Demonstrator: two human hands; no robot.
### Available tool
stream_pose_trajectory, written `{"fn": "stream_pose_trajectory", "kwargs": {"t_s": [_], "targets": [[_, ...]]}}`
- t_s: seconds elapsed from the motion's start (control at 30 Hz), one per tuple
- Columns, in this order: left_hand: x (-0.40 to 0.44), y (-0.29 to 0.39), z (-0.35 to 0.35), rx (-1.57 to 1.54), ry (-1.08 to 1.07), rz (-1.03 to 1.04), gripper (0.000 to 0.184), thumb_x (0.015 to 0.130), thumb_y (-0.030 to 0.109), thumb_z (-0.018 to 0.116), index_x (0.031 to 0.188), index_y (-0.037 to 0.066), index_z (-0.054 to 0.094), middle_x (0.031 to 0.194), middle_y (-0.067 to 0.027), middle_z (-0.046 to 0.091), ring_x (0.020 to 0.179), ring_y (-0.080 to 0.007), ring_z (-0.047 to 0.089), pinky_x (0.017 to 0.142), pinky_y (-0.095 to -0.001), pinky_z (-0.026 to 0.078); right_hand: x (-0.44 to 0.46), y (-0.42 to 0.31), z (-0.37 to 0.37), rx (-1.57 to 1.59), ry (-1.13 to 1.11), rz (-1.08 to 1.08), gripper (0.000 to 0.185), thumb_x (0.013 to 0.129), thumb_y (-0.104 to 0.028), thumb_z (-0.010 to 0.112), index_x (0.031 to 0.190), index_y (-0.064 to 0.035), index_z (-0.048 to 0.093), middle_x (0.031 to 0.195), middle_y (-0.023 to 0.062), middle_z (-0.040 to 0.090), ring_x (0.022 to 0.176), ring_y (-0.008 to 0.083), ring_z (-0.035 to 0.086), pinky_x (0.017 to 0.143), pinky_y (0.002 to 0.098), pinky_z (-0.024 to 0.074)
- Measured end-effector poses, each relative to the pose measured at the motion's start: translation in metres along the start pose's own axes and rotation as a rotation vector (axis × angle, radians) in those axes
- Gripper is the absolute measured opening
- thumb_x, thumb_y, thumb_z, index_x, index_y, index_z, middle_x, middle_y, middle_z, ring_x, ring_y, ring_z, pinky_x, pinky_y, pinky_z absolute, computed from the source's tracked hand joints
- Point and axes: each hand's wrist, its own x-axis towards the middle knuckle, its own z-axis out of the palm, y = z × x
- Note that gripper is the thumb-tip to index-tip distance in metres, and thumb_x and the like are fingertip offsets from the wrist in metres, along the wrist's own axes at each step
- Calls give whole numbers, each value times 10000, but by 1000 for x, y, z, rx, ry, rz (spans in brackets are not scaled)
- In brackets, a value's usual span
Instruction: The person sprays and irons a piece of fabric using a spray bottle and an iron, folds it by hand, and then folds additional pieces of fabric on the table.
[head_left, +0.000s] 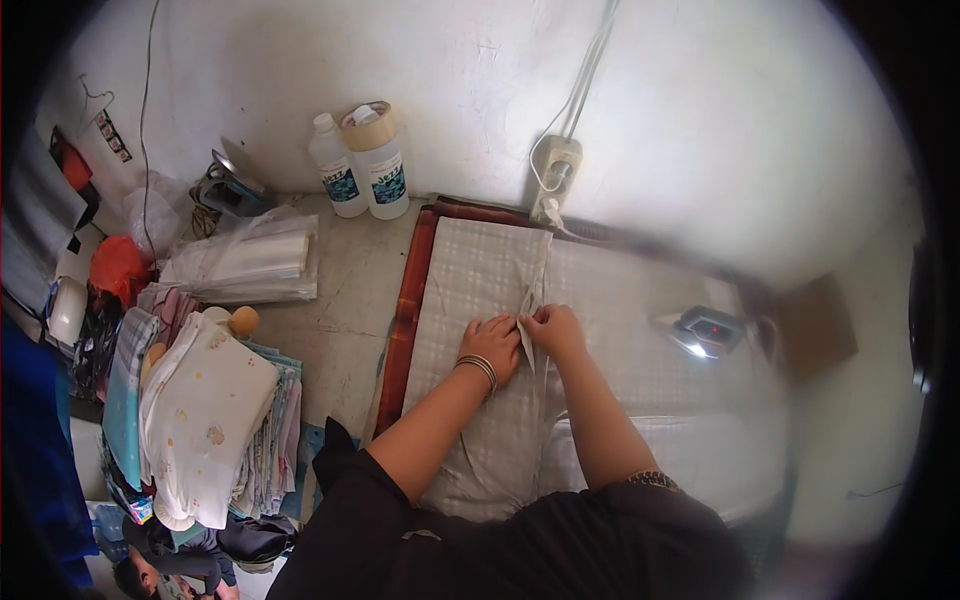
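Note:
A pale checked cloth (pixel 470 260) lies spread over the padded surface, with a fold running along its middle. My left hand (pixel 493 345) rests on the cloth just left of this fold, fingers spread and flat. Right beside it, my right hand (pixel 556 332) pinches the raised edge of the fabric between thumb and fingers. To the right of my hands, an iron (pixel 708 330) with a small red light sits on the pale cloth covering.
Two labelled bottles (pixel 388 180) stand by the wall, near a socket strip (pixel 557 170) with cables. Stacked folded fabrics (pixel 210 410) and plastic-wrapped packs (pixel 245 262) lie left. Another iron (pixel 232 190) is behind them. A person (pixel 170 560) shows at lower left.

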Motion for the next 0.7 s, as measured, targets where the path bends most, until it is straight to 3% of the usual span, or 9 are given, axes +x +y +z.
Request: {"fn": "stream_pose_trajectory", "kwargs": {"t_s": [0.1, 0.4, 0.57, 0.7], "targets": [[4, -4, 5, -76, 143, 34, 372, 848, 214, 466, 1209, 156, 533, 1321, -33, 480, 1254, -199, 415, 1050, -470, 257, 6, 11, 10, 53, -37, 33, 259, 751, -285, 608, 843, -48, 659, 941, 181, 607, 923, 346, 593, 799, 425, 478], [13, 0, 7, -26, 230, 32, 392, 800, 191, 516, 1190, 160, 549, 1192, -27, 554, 1129, -207, 490, 974, -403, 330, -8, -3, 2, -68, 151, 8, 237, 780, -250, 558, 868, -53, 656, 950, 164, 625, 896, 346, 604, 795, 425, 482], [11, -1, 9, -22, 281, 77, 392, 800, 197, 522, 1187, 136, 554, 1188, -33, 552, 1136, -211, 480, 986, -400, 325, 5, -15, -14, -72, -40, 157, 232, 763, -236, 587, 907, -74, 667, 956, 155, 656, 932, 315, 621, 807, 410, 489], [12, -4, 11, -36, 284, 86, 392, 803, 205, 521, 1186, 130, 558, 1193, -40, 549, 1143, -219, 474, 1003, -401, 316, 16, -15, -9, -116, -121, 129, 251, 735, -237, 617, 924, -80, 671, 966, 154, 658, 942, 309, 623, 812, 403, 491]]}}
